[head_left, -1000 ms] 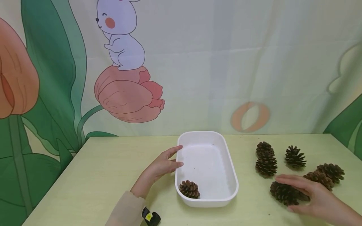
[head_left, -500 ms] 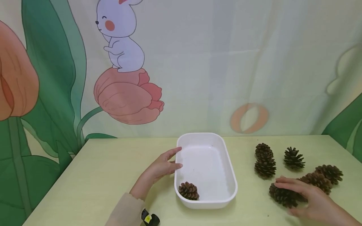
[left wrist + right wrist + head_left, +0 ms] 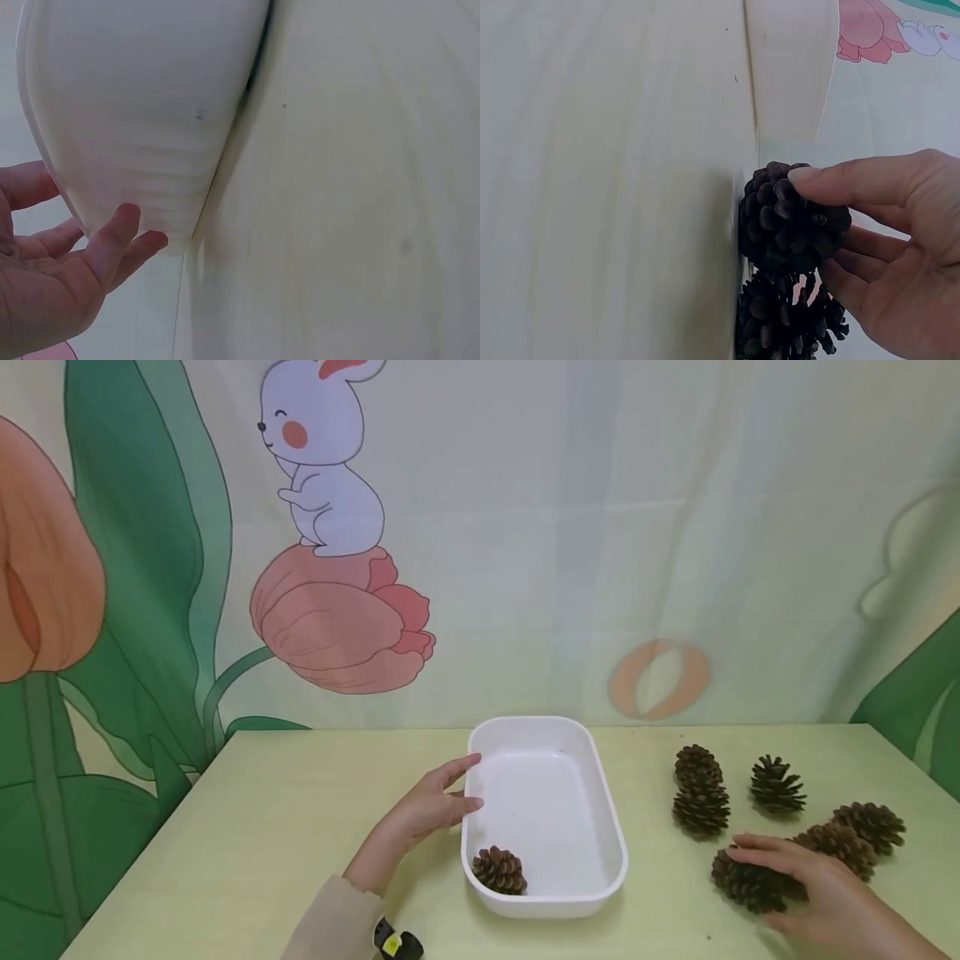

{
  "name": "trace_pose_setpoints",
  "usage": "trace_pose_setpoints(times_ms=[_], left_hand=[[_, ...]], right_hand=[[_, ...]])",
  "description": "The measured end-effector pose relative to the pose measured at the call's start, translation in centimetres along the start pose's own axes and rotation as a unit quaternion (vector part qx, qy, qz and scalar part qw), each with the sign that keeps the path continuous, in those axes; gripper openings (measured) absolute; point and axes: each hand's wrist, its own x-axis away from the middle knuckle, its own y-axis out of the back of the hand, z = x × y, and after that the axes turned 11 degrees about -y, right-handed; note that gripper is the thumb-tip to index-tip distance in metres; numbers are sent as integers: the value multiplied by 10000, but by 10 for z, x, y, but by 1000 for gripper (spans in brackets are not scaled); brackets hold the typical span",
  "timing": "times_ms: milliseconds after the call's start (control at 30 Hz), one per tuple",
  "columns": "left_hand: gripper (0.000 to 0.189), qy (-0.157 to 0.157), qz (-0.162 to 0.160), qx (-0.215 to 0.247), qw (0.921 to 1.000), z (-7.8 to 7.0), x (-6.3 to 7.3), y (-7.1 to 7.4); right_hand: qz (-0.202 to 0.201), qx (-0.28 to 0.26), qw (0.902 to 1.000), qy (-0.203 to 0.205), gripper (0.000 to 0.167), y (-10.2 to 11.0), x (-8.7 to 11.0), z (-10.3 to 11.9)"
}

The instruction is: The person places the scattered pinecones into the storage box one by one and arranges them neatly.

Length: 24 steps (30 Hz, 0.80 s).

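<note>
A white rectangular tray [image 3: 551,827] stands on the table with a pinecone [image 3: 499,870] in its near left corner. My left hand [image 3: 431,806] holds the tray's left side, thumb and index finger over the rim; in the left wrist view, other fingers [image 3: 124,225] lie against the outer wall. At the right, my right hand [image 3: 832,893] grips a dark pinecone [image 3: 746,883] resting on the table. In the right wrist view, the thumb presses one side of this pinecone [image 3: 784,217] and the fingers are around the far side, partly hidden.
Two pinecones [image 3: 701,789] touch each other right of the tray. Another pinecone [image 3: 776,787] stands alone at the back right. Further pinecones [image 3: 870,827] lie beyond my right hand, partly covered by it. A printed curtain [image 3: 510,568] hangs behind the table [image 3: 300,827].
My right thumb and fingers have come in closer around the pinecone. The left hand keeps its place on the tray. The head view has shifted slightly, so the table appears lower.
</note>
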Motion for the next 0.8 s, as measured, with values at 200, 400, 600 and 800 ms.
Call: trace_pose_setpoints(times_ms=[200,400,600,800], left_hand=[[62,0,-5,10,10000,2,0,1],[62,7,16,-44,10000,2,1,1],[62,-39,17,-38,10000,-1,2,0],[62,-34,22,-59,10000,0,2,1]], right_hand=[[236,134,9991,-315,61,2,-1,5],[-41,273,9996,-53,60,-1,1,2],[687,-30,9968,-400,66,4,-2,4],[715,68,9973,-116,67,3,-2,1]])
